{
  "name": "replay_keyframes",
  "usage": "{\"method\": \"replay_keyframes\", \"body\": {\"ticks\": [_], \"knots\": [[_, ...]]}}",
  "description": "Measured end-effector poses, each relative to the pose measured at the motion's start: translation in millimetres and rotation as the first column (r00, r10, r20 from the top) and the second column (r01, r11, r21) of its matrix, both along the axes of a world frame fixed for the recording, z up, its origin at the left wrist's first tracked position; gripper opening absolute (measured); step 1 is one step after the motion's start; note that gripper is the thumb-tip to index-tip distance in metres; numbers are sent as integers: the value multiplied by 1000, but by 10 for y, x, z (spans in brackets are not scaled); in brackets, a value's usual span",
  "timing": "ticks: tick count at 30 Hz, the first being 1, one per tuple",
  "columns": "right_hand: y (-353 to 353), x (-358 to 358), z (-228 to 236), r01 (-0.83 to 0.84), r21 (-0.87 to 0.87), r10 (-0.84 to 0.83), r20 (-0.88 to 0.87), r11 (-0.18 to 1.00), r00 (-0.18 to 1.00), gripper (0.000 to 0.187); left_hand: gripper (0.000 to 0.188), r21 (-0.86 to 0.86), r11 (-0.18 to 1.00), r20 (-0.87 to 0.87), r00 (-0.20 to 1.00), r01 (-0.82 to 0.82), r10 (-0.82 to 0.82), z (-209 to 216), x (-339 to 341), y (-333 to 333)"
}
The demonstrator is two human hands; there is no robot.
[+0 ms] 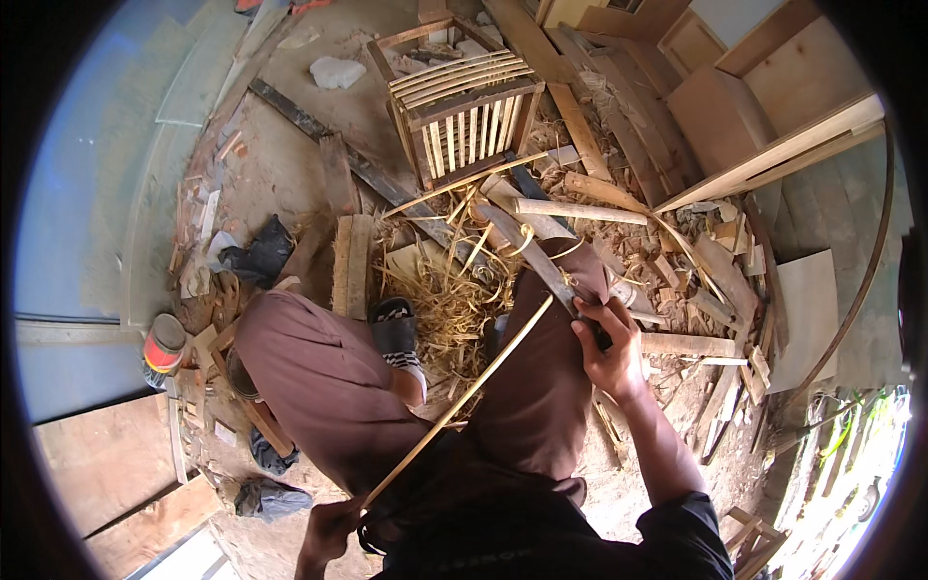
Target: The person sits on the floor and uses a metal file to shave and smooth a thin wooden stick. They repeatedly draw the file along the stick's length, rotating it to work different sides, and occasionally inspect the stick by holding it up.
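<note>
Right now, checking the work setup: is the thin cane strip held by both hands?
Yes: the left hand grips the cane strip at its lower end, and the right hand holds it by the knee.

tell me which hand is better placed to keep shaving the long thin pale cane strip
Right, probably: the right hand grips a blade on the long thin pale cane strip over the knee; the left hand only holds its far end.
</note>
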State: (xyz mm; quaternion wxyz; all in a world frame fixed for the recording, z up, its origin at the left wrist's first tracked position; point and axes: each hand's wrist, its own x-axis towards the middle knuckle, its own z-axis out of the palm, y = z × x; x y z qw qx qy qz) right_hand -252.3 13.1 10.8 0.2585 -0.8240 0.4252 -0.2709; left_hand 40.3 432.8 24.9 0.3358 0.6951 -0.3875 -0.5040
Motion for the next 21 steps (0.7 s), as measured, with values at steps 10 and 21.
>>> {"method": "replay_keyframes", "body": {"ticks": [10,21], "knots": [[127,-31,98,45,34,-51,214,998,975,30,38,-152,982,-274,960,-109,64,-68,-534,-1459],[147,8,260,-177,40,180,-103,983,978,33,35,-241,970,-118,992,6,-36,-351,-1004,-2945]]}}
